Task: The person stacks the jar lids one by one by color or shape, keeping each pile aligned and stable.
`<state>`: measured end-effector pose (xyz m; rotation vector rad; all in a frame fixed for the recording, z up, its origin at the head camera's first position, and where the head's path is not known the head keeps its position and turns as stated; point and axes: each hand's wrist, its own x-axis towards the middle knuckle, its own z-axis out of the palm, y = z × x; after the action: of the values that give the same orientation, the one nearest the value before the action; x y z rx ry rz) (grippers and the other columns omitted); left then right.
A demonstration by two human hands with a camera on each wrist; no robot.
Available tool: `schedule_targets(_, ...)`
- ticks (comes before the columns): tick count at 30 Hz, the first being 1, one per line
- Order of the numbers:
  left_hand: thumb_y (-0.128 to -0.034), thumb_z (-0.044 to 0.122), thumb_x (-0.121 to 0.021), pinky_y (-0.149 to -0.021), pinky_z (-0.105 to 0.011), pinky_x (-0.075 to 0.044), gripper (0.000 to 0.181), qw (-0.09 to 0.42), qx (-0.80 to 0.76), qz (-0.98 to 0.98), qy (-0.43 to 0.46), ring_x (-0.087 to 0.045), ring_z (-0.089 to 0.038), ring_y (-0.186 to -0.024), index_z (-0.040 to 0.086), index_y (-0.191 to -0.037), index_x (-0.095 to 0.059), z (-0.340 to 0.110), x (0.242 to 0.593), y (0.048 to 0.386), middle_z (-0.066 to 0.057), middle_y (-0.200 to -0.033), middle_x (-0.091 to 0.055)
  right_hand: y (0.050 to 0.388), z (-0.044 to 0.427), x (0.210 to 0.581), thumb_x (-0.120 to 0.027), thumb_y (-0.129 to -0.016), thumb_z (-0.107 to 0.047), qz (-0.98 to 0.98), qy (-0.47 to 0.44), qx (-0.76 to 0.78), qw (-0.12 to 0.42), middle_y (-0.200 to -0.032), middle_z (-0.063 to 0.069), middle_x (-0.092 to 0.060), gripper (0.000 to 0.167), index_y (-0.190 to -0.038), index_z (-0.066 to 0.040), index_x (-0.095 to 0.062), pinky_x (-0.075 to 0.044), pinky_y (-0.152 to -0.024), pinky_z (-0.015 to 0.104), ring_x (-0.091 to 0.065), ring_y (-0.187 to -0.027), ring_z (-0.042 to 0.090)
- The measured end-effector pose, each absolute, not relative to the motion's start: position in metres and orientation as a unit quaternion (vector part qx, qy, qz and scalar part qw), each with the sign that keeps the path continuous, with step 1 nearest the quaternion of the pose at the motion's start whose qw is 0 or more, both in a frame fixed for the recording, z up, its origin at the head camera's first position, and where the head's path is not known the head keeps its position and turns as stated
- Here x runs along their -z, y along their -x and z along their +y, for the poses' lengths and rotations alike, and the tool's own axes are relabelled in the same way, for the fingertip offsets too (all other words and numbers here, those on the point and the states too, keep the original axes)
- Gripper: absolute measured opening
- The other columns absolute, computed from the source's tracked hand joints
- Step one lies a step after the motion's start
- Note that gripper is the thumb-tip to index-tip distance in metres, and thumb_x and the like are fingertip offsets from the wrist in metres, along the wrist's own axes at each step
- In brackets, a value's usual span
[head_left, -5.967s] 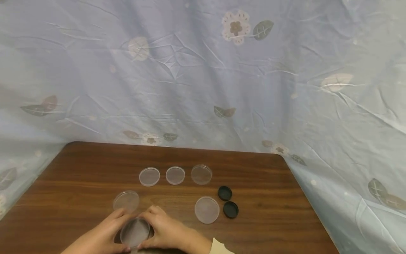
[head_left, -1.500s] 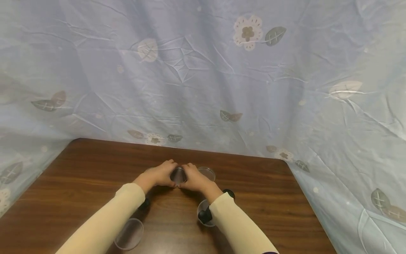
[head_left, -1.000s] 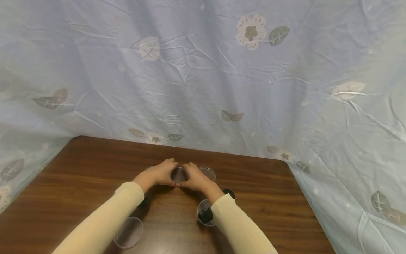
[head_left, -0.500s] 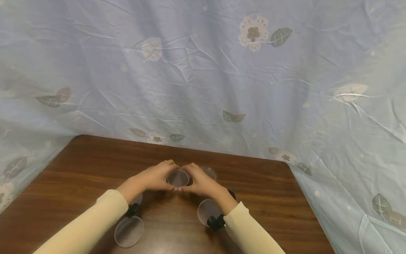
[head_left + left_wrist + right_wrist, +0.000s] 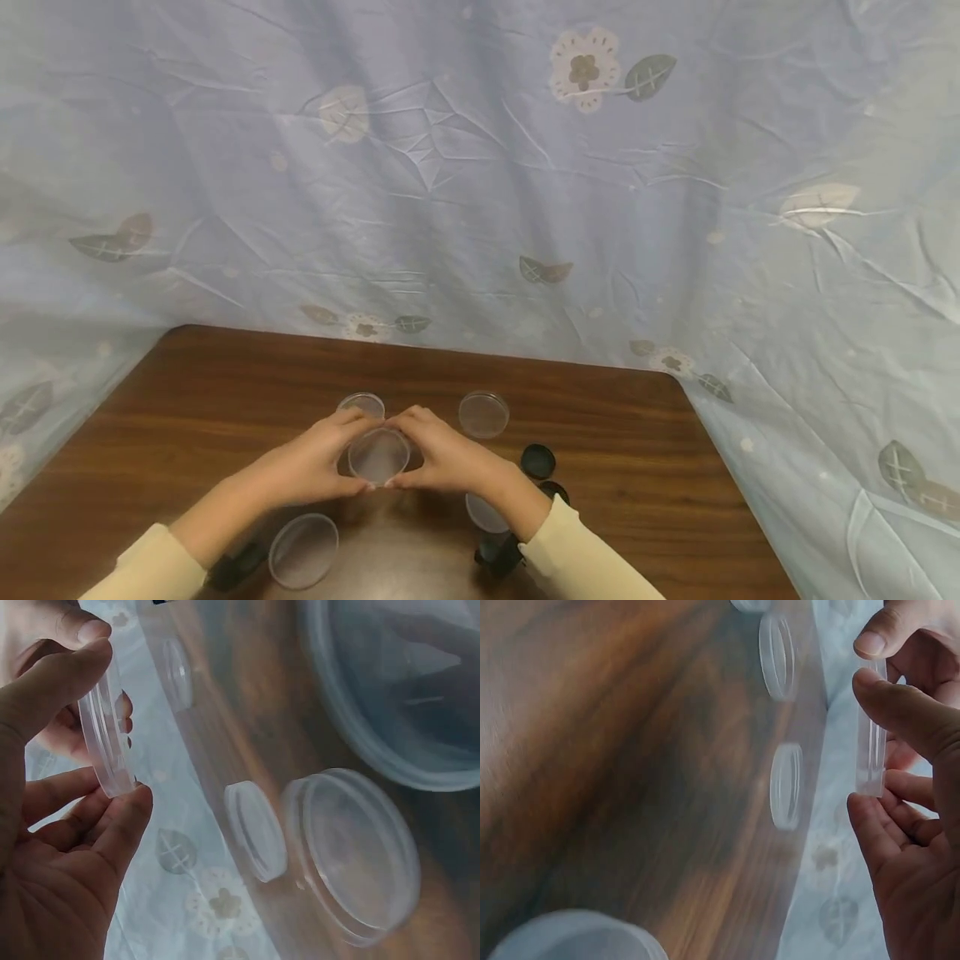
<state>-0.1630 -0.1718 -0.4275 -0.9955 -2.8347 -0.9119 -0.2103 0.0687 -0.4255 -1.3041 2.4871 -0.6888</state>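
The bare left hand (image 5: 318,462) and bare right hand (image 5: 448,457) face each other at lower centre, both curved inward, thumbs (image 5: 64,681) close together; cream fabric sleeves (image 5: 153,568) cover the lower forearms (image 5: 225,518).

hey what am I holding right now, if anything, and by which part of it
A clear dish, held by its outer edge: left hand around the left side, right hand around the right.

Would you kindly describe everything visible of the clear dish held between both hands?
The clear dish is round and shallow, with a low wall, and looks like plastic. The left hand and right hand grip its edge from opposite sides, holding it raised above the table. Whether a lid is fitted is unclear.
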Motion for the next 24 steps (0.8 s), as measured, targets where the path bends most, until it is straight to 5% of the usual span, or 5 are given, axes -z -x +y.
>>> schedule_targets(9,-0.0785,0.028,-0.092,-0.095,-0.055,-0.059,0.08,0.026,0.278,-0.914,0.295,-0.064,-0.037,-0.123,-0.002,-0.144,-0.056,-0.184,0.443,0.123,-0.014,-0.138,-0.062,0.185,0.057,0.437,-0.083,-0.091,-0.033,0.834,0.491,0.223,0.12,-0.145,0.005,-0.054,0.074,-0.152,-0.008,-0.049,-0.047,-0.11,0.02,-0.051,-0.132,0.013)
schedule_targets(14,-0.0741,0.03,-0.095,-0.094,-0.046,-0.06,0.081,0.081,0.264,-0.915,0.295,-0.064,-0.028,-0.117,0.002,-0.142,-0.06,-0.192,0.457,0.106,-0.002,-0.132,-0.064,0.173,0.048,0.444,-0.083,-0.091,-0.033,0.824,0.507,0.226,0.112,-0.143,0.005,-0.055,0.072,-0.15,-0.008,-0.05,-0.045,-0.112,0.018,-0.052,-0.132,0.013)
schedule_targets(24,-0.0677,0.038,-0.098,-0.078,-0.025,-0.059,0.085,0.157,0.288,-0.903,0.277,-0.066,-0.013,-0.104,0.006,-0.138,-0.064,-0.209,0.492,0.077,-0.003,-0.127,-0.067,0.155,0.029,0.462,-0.088,-0.086,-0.032,0.808,0.545,0.211,0.079,-0.139,0.004,-0.06,0.071,-0.144,-0.007,-0.055,-0.04,-0.112,0.011,-0.053,-0.13,0.011)
